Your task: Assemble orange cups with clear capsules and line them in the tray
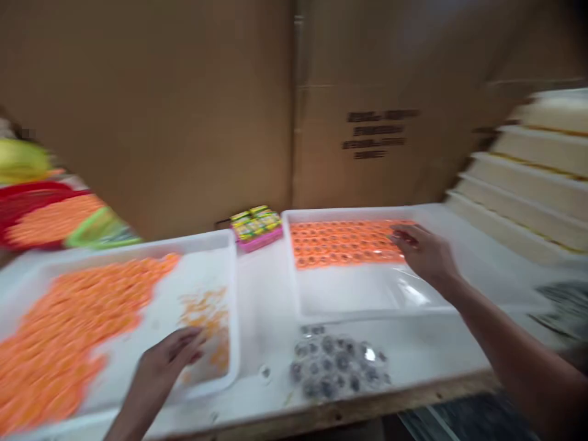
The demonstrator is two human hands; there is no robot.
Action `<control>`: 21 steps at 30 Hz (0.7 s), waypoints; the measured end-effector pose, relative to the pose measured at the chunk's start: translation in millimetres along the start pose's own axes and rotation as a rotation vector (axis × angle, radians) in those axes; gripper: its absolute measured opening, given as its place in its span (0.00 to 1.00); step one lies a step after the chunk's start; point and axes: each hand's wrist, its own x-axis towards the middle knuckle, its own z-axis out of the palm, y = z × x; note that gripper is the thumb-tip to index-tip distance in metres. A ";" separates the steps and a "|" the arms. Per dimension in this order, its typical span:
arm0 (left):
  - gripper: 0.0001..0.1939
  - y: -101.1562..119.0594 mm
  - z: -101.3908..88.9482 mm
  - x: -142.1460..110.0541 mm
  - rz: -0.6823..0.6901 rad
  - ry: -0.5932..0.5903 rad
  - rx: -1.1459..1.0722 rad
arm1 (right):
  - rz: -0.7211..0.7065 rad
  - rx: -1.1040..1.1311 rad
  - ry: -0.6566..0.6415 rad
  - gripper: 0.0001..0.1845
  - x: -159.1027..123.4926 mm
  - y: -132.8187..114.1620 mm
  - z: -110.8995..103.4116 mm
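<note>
My left hand (169, 358) is blurred and hovers over the near end of a white plastic tray (215, 242), close to a small patch of loose orange pieces (206, 315). A much larger heap of the same orange pieces (59, 331) covers the tray's left part. My right hand (425, 251) reaches into a second white tray (349, 300), its fingertips at the edge of tightly packed rows of round orange pieces (344, 243). Whether either hand holds a small piece is hidden by blur.
A cluster of small grey round items (337, 367) lies on the white tabletop (266, 343) between the hands. A pink box of yellow packets (256, 228) stands behind the trays. A red basket (32, 211) sits far left, and cream stacked sheets (537, 177) rise at right.
</note>
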 end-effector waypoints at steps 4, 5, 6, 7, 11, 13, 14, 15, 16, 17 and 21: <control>0.16 -14.1 -25.7 3.4 -0.028 -0.081 -0.209 | -0.230 0.344 -0.106 0.08 -21.4 -128.8 37.2; 0.16 -14.8 -27.0 4.4 -0.012 -0.088 -0.254 | -0.292 0.432 -0.154 0.08 -30.4 -164.5 48.1; 0.15 -14.5 -27.4 4.4 0.004 -0.072 -0.294 | -0.363 0.506 -0.222 0.08 -39.6 -199.3 60.2; 0.15 -14.0 -28.0 3.2 0.022 -0.047 -0.333 | -0.419 0.577 -0.282 0.10 -48.3 -232.4 73.5; 0.14 -19.3 -47.3 -3.8 0.099 0.072 -0.429 | -0.570 0.692 -0.494 0.13 -68.3 -337.1 135.9; 0.14 -30.0 -68.6 -1.2 0.110 0.138 -0.405 | -0.606 0.653 -0.548 0.15 -65.9 -373.7 169.0; 0.14 -36.9 -80.2 2.2 0.099 0.173 -0.378 | -0.619 0.595 -0.568 0.16 -61.7 -389.2 185.4; 0.14 -44.2 -91.4 6.5 0.077 0.204 -0.349 | -0.638 0.512 -0.583 0.18 -55.8 -403.2 201.3; 0.14 -51.4 -101.3 11.3 0.051 0.229 -0.322 | -0.664 0.419 -0.595 0.21 -49.0 -415.9 216.6; 0.14 -58.2 -109.4 16.1 0.022 0.243 -0.300 | -0.694 0.334 -0.605 0.24 -41.7 -427.6 231.0; 0.15 -75.1 -120.8 27.3 -0.022 0.217 -0.251 | -0.809 0.169 -0.668 0.32 -18.1 -461.3 277.5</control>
